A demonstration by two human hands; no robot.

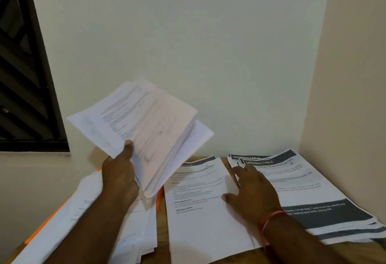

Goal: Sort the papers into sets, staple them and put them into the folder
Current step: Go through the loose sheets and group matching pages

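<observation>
Sorting in progress: my left hand [121, 173] grips the stack [144, 128]; my right hand [251, 193] rests flat, fingers spread, on the middle pile [198, 217]. Stapling and filing apparently remain.

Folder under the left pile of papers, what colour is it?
Orange; the folder shows best in the head view.
</observation>
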